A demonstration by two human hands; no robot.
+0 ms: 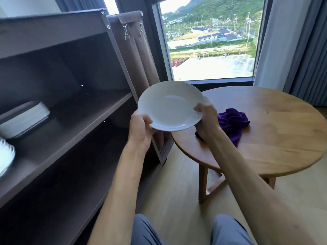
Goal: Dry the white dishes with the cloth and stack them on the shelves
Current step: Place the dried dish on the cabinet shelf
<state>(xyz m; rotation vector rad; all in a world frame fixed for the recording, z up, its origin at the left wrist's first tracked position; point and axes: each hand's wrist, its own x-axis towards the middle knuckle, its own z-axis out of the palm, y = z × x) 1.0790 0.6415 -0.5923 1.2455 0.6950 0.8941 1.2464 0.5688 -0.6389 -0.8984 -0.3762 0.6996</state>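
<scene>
You've got one white plate (170, 106) in the air, tilted, between the shelf unit (113, 55) and the round bench (276, 138). Left hand (140, 128) grips its near-left rim, right hand (207, 117) grips the right rim, fingers curled round the edge on both. One purple cloth (231, 123) lies crumpled on the bench, partly hidden behind your right wrist. Two white dish stacks sit at the shelves' far left: one (26, 119) on the middle shelf, one (6, 156) lower, cut off by the frame. The middle shelf (85, 114) is bare to the right of its stack. The unit's front post stands just beside the plate's left edge.
</scene>
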